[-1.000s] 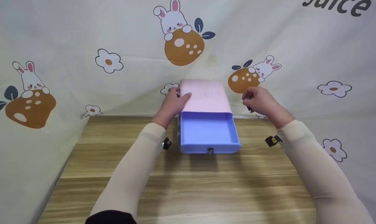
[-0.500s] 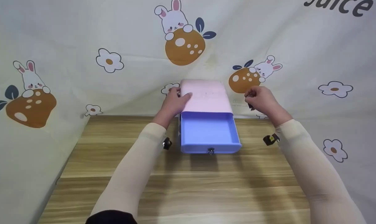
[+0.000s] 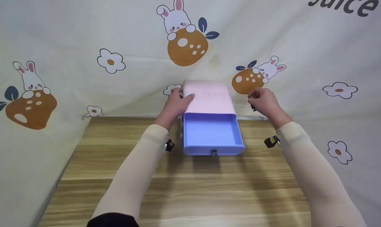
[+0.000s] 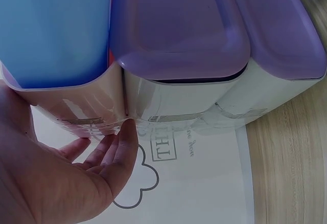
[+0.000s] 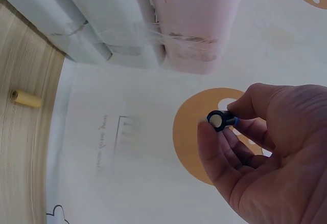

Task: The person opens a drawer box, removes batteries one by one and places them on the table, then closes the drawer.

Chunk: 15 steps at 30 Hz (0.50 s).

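Observation:
A stack of small drawer boxes stands at the table's back. Its topmost box [image 3: 209, 96] has a pink shell, and its blue drawer [image 3: 213, 150], with a small ring on the front, is pulled out. My left hand [image 3: 177, 105] grips the shell's left side, thumb on top; in the left wrist view its fingers [image 4: 125, 147] touch the side near the back. Right of the stack and apart from it, my right hand [image 3: 263, 101] is raised. Between thumb and fingers it pinches a small dark cylinder with a silver end, apparently a battery [image 5: 220, 120].
Under the pink box are white boxes with purple drawer fronts [image 4: 184, 29], bound with clear tape. A short yellowish cylinder [image 5: 25, 98] lies on the wooden table [image 3: 209, 195]. Close behind the stack hangs a printed cloth [image 3: 140, 82] with rabbits and flowers.
My right forearm and elbow have shifted slightly inward to the left, while the right hand stays nearly in place. The left hand and the drawer box have not visibly moved.

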### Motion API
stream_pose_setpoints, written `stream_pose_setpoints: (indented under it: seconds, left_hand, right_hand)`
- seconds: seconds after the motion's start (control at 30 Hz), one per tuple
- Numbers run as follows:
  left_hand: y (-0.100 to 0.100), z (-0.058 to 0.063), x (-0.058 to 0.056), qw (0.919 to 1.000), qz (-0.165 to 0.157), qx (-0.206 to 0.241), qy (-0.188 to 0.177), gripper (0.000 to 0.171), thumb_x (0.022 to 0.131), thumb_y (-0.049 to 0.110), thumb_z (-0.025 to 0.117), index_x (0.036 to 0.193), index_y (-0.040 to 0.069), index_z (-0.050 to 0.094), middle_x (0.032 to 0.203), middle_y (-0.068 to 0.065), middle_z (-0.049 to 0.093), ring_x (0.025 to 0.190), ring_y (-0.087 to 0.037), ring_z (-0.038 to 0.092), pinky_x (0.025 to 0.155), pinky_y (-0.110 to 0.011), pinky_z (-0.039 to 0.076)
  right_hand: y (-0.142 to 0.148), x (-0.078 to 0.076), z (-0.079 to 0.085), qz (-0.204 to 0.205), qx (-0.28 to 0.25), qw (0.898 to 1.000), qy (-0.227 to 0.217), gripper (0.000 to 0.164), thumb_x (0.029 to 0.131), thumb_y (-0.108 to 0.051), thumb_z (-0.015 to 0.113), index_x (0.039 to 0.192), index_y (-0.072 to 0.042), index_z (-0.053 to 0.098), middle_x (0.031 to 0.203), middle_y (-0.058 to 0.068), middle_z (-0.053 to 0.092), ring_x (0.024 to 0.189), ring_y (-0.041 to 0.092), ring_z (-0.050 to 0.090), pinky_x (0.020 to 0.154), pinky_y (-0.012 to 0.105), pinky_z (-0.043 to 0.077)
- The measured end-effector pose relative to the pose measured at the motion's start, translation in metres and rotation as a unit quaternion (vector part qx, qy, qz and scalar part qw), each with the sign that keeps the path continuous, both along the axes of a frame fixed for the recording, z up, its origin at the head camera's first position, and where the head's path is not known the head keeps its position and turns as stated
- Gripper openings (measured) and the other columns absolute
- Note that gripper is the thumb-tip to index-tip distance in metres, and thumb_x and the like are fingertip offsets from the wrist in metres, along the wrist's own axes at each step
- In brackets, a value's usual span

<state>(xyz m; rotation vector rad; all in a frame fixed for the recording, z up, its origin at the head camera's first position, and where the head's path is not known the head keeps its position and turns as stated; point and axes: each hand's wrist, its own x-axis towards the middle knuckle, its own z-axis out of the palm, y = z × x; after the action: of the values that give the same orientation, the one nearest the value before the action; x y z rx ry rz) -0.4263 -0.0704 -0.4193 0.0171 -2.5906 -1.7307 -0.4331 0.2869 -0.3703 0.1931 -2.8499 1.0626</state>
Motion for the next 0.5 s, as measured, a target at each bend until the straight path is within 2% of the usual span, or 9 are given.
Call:
stream_pose_setpoints:
  seconds: [0.23,0.5]
  left_hand:
    - [0.000,-0.001,-0.001,1.0000,0.001,-0.001,0.001,0.079,0.107,0.053,0.066,0.164,0.004,0.041,0.162,-0.019,0.053,0.146,-0.033,0.054,0.120,-0.046,0.045]
    - [0.001,0.000,0.001,0.9999,0.001,0.011,-0.002,0.079,0.107,0.052,0.067,0.164,0.005,0.040,0.160,-0.019,0.056,0.144,-0.032,0.056,0.118,-0.046,0.047]
  right_hand:
    - [0.003,-0.005,-0.008,-0.001,0.001,1.000,0.007,0.014,0.102,-0.007,0.063,0.112,-0.001,0.071,0.093,0.014,0.072,0.073,0.024,0.069,0.061,0.025,0.056]
    - [0.006,-0.010,-0.020,0.017,0.015,1.000,0.017,0.015,0.099,-0.005,0.062,0.108,0.002,0.072,0.083,0.012,0.072,0.067,0.024,0.069,0.057,0.022,0.053]
